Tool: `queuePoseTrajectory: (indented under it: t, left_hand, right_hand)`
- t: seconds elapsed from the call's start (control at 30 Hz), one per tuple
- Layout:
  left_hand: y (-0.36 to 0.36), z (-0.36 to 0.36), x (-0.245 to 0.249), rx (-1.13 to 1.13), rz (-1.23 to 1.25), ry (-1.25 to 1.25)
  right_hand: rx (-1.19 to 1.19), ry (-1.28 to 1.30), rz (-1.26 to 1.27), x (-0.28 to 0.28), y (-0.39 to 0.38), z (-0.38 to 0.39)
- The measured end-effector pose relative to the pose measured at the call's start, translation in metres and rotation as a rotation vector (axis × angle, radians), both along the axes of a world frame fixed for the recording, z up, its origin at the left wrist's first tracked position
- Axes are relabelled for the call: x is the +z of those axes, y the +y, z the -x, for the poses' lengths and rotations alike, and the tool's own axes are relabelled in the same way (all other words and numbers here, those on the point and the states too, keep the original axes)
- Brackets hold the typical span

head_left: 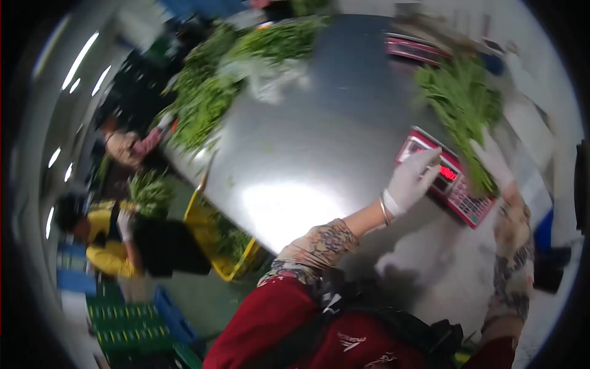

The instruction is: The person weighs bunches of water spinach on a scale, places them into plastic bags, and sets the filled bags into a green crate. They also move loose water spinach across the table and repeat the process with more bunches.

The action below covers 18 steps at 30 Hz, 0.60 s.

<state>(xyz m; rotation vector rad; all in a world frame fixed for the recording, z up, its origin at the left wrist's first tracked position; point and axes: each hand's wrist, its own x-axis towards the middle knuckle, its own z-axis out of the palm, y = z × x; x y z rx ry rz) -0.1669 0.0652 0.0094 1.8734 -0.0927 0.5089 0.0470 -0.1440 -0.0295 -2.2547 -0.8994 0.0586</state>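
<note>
My left hand [410, 181], in a white glove, is over the display of a red digital scale [472, 208]. Its fingers are stretched out and apart, with nothing held in them. Red digits glow beside the fingertips. At the right, my right hand [491, 161], also gloved in white, grips a bunch of leafy greens [458, 101] near the stems. The leaves point away from me over the weighing side of the scale, and the stem ends hang over its keypad. Part of the right hand's fingers is hidden behind the greens.
A second red scale [418, 49] stands further back on the steel table [307, 141]. Piled greens [212, 98] and clear plastic [270, 77] lie at the table's far left. A yellow crate [206, 240] and a person in yellow [110, 240] holding greens are left of it. Another person [126, 147] stands behind.
</note>
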Motion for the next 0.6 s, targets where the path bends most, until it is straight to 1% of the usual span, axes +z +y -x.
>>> queuePoseTrajectory:
  t: [0.03, 0.07, 0.1, 0.13, 0.17, 0.2, 0.23, 0.27, 0.3, 0.33, 0.37, 0.4, 0.43, 0.47, 0.5, 0.53, 0.57, 0.6]
  left_hand:
    - [0.013, 0.028, -0.019, 0.153, -0.253, -0.033]
    - [0.029, 0.049, -0.049, 0.130, -0.415, 0.007]
    - [0.036, 0.083, -0.074, 0.160, -0.555, 0.143]
    - [0.039, 0.112, -0.096, 0.173, -0.685, 0.277]
    - [0.048, 0.138, -0.111, 0.157, -0.783, 0.345]
    - [0.056, 0.173, -0.120, 0.131, -0.876, 0.401]
    - [0.067, 0.194, -0.124, 0.101, -0.962, 0.466]
    - [0.078, 0.208, -0.122, 0.200, -0.963, 0.520]
    - [0.087, 0.223, -0.120, 0.299, -0.960, 0.576]
    - [0.101, 0.237, -0.122, 0.434, -0.941, 0.697]
    - [0.123, 0.255, -0.141, 0.655, -0.838, 0.782]
    - [0.145, 0.277, -0.133, 0.888, -0.754, 0.850]
    - [0.173, 0.306, -0.127, 0.904, -0.934, 1.317]
    - [0.203, 0.345, -0.161, 1.392, -0.910, 1.167]
    - [0.225, 0.379, -0.170, 1.559, -0.774, 1.224]
    - [0.234, 0.396, -0.153, 1.707, -0.500, 1.346]
    - [0.240, 0.415, -0.146, 1.776, -0.368, 1.262]
    - [0.239, 0.420, -0.145, 1.754, -0.504, 1.131]
  right_hand:
    - [-0.097, -0.075, 0.077, 0.010, 0.004, 0.016]
    - [-0.018, -0.030, -0.027, 0.009, 0.001, 0.012]
    - [-0.094, 0.050, 0.010, 0.004, -0.003, 0.005]
    - [-0.135, -0.022, 0.066, 0.012, 0.002, 0.011]
    - [-0.195, -0.099, 0.125, 0.022, 0.003, 0.018]
    - [-0.234, -0.145, 0.161, 0.035, -0.003, 0.033]
    - [-0.272, -0.186, 0.203, 0.044, -0.004, 0.035]
    - [-0.313, -0.229, 0.242, 0.048, -0.004, 0.040]
    - [-0.257, -0.222, 0.148, 0.046, -0.008, 0.043]
    - [-0.199, -0.211, 0.056, 0.040, -0.016, 0.041]
    - [-0.145, -0.198, -0.037, 0.037, -0.022, 0.040]
    - [-0.122, -0.280, 0.036, 0.039, -0.027, 0.043]
    - [-0.100, -0.309, 0.047, 0.040, -0.031, 0.050]
    - [-0.074, -0.341, 0.058, 0.046, -0.030, 0.058]
    - [-0.049, -0.375, 0.067, 0.050, -0.027, 0.062]
    - [-0.046, -0.347, 0.040, 0.062, -0.017, 0.075]
    - [-0.041, -0.314, 0.017, 0.071, -0.009, 0.090]
    - [-0.032, -0.278, -0.002, 0.079, 0.000, 0.103]
